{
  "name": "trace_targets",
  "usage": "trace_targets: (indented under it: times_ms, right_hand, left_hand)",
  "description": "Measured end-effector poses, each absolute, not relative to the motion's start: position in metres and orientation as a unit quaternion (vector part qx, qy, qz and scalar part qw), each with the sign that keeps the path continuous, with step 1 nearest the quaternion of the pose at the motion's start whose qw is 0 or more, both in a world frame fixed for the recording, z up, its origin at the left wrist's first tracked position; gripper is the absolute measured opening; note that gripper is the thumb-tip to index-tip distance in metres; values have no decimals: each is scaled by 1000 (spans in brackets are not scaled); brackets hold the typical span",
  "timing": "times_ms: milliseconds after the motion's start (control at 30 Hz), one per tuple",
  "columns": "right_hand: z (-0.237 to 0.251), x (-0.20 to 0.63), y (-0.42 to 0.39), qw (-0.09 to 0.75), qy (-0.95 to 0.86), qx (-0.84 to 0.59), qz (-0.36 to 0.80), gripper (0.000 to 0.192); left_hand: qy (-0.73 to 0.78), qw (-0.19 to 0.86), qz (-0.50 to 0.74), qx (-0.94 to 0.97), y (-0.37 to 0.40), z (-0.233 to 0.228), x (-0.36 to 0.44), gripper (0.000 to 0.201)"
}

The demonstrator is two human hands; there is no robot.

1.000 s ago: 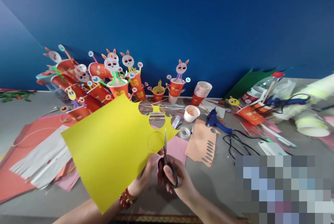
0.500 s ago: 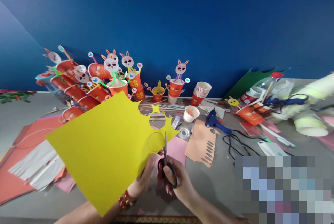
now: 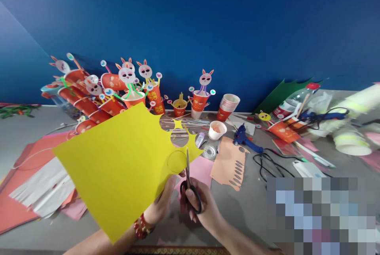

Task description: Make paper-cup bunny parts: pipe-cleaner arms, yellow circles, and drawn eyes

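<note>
A large sheet of yellow paper (image 3: 118, 164) is gripped near its right lower edge by my left hand (image 3: 164, 197), whose other fingers are partly hidden behind it. A circle outline is drawn near that edge, and round pieces are cut out of the upper right corner. My right hand (image 3: 204, 199) has its fingers through the black handles of the scissors (image 3: 188, 179). Their blades point up and lie at the paper's edge, just right of the drawn circle. A red bead bracelet (image 3: 143, 226) is on my left wrist.
Red paper cups with rabbit faces (image 3: 130, 96) crowd the back left. A stack of cups (image 3: 228, 106), a white cup (image 3: 217, 130), a blue glue gun (image 3: 246, 138) with black cable and cut peach paper (image 3: 228, 164) lie to the right. Red paper (image 3: 18, 191) lies left.
The yellow sheet has tilted very slightly, its lower corner shifting a little left and up. Both hands and the scissors stay nearly in place.
</note>
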State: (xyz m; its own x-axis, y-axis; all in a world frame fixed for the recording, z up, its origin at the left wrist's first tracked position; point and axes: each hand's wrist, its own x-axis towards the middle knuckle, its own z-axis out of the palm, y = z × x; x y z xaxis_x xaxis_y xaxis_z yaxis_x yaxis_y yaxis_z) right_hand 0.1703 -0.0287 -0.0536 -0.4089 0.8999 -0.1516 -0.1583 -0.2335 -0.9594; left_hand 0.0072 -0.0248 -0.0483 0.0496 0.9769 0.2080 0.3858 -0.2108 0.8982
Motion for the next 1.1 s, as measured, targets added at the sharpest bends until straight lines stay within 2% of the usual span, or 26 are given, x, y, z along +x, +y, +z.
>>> trace_targets:
  times_ms: [367,633,1100]
  right_hand:
    - [-50,172,-27,378,-489,-396,679,57]
    - [-47,174,-25,377,-495,-387,680,57]
    - [-33,182,-30,365,-501,-374,690,57]
  left_hand:
    - [528,329,444,645,-23,-35,9,39]
    - [493,347,467,647,-20,-30,7,32]
    - [478,386,434,659,-21,-9,0,38]
